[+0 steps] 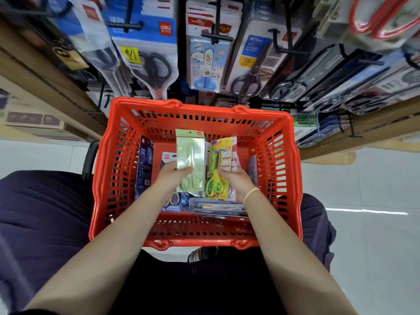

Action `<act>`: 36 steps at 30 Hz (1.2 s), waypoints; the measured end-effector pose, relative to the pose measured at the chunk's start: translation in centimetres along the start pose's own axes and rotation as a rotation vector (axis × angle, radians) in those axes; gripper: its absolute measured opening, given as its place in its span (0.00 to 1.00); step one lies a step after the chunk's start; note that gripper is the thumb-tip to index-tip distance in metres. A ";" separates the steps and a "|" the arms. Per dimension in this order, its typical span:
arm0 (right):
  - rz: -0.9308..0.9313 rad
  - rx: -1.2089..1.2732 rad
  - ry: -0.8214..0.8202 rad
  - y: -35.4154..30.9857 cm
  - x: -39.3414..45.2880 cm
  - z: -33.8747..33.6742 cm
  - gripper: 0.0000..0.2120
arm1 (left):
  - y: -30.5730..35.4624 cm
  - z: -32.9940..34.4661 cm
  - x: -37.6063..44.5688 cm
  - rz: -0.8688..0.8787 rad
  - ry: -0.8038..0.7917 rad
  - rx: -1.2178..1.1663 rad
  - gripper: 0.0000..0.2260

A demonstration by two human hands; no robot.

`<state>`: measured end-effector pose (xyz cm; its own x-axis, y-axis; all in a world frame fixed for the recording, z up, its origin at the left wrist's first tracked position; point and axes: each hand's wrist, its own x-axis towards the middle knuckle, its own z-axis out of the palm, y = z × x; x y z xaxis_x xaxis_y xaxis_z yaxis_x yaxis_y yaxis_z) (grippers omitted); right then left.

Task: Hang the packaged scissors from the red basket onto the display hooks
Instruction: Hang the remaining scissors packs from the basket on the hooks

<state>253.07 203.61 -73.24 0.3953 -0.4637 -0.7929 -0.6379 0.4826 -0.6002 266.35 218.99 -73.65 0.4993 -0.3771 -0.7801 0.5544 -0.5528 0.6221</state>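
- Both hands are down inside the red basket, which sits on the floor right in front of the person, just below the rack. That keeps the stock within easy reach of the hooks.
- The left hand holds the pale green scissors pack by its lower part, thumb lying across the front. The other fingers are behind the card, so I can't tell how they sit. The pack is tilted up off the pile, hanger end pointing at the rack, so I'd guess it's the next one to go up.
- The right hand has the yellow pack with the green-handled scissors. Fingers curl around its right edge and it's also propped up, probably so the two packs can be sorted by type.
- More packs lie flat on the basket bottom, including a dark blue one leaning on the left wall. So there's plenty left to hang.
- Up top, the black hooks already carry scissors: the black-handled ones and a cartoon kids' pack. Matching each pack to its own row looks like the fiddly bit.
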 end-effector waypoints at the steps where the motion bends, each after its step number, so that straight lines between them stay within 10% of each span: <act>1: -0.009 0.012 -0.035 0.0 -0.3 0.0 0.07 | 0.4 -0.3 -0.4 0.017 0.001 0.023 0.24; 7: -0.030 0.126 -0.171 -1.4 -3.3 -1.5 0.11 | 2.0 -2.8 -2.8 0.180 0.030 0.055 0.14; 11: -0.114 0.159 -0.237 -2.5 -5.5 -1.4 0.58 | 3.1 -3.3 -5.6 0.210 -0.007 -0.075 0.15; 13: -0.200 0.203 -0.277 -2.4 -5.7 -1.6 0.64 | 3.8 -3.2 -7.5 0.233 -0.065 -0.178 0.14; 19: -0.372 0.268 -0.359 -7.2 -14.5 1.0 0.21 | 6.3 -2.5 -14.6 0.362 -0.278 -0.226 0.38; 22: -0.495 0.246 -0.310 -9.1 -17.9 2.4 0.12 | 8.0 -2.2 -17.5 0.472 -0.321 -0.249 0.33; 30: -0.905 0.127 0.061 -14.4 -24.8 3.1 0.19 | 13.7 -2.5 -23.1 0.736 -0.113 -0.420 0.17; 36: -1.004 0.065 -0.025 -17.4 -28.9 2.3 0.13 | 18.5 -2.6 -27.3 0.890 -0.067 -0.480 0.17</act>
<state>254.26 210.27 -40.14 0.7446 -0.6625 0.0817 0.0353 -0.0831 -0.9959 264.75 220.98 -40.69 0.8316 -0.5553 -0.0131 0.2157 0.3011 0.9289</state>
